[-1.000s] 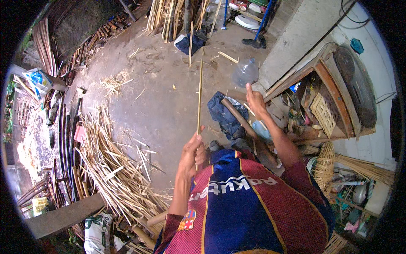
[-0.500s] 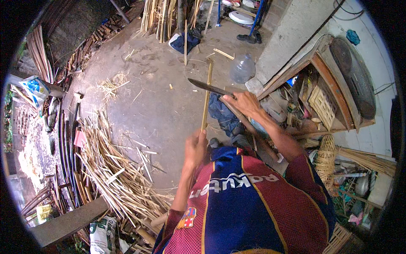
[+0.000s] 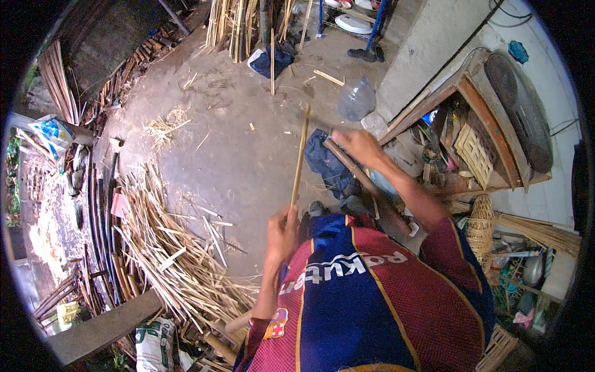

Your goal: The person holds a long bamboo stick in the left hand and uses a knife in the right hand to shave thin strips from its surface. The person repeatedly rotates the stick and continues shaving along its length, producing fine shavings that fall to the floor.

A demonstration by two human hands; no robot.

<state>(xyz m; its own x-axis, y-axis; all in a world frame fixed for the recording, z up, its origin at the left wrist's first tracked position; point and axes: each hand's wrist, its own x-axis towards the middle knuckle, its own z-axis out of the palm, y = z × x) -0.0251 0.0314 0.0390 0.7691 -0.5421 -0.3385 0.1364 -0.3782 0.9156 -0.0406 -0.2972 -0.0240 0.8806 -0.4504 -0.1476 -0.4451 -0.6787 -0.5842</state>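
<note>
My left hand [image 3: 282, 232] is closed around the lower end of a narrow bamboo strip [image 3: 301, 155], which points up and away from me over the floor. To its right, my right hand [image 3: 361, 147] is curled in a fist and blurred by motion. It is on the handle of the long knife; the blade is smeared and hardly shows. A brown wooden pole [image 3: 359, 172] slants beneath my right hand and forearm. Dark blue cloth [image 3: 327, 162] lies beside the pole.
Piled bamboo strips [image 3: 180, 248] spread over the floor at left. A clear plastic jug [image 3: 356, 99] stands beyond my right hand. At right is a wooden cabinet [image 3: 458, 93] with odds and ends inside. Upright bamboo strips [image 3: 238, 31] lean at the back.
The knife blade, plain across the strip before, is now smeared. My right hand has shifted slightly and blurred. My left hand has drawn the strip a little nearer to me.
</note>
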